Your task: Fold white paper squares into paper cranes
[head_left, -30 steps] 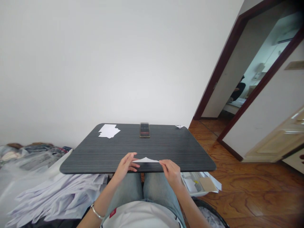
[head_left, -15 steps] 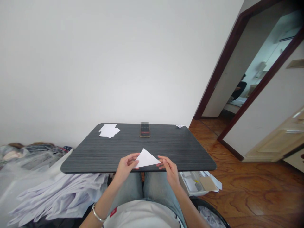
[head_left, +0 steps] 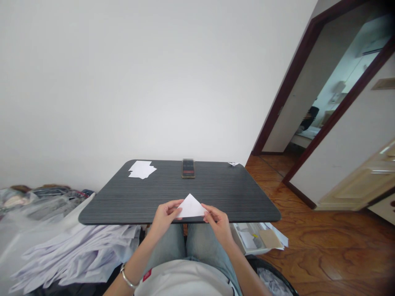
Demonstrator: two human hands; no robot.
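Observation:
A white sheet of paper folded into a triangle [head_left: 191, 206] is held near the front edge of the dark table [head_left: 123, 201], its peak pointing away from me. My left hand [head_left: 167, 213] pinches its left corner, thumb on top and fingers behind. At the right corner, my right hand [head_left: 216, 218] grips the paper between thumb and fingers. The fingertips behind the paper are partly hidden.
Several white paper pieces [head_left: 142, 169] lie at the table's back left. A phone-like device [head_left: 188, 168] stands at the back middle, and a small folded paper [head_left: 233, 164] sits at the back right. Below are a box of papers [head_left: 251, 240] and piled white cloth [head_left: 83, 255].
My right hand has closed on the right corner of the paper, its fingers moving slightly left. The triangle has turned a little, so its lower edge now lies nearly level.

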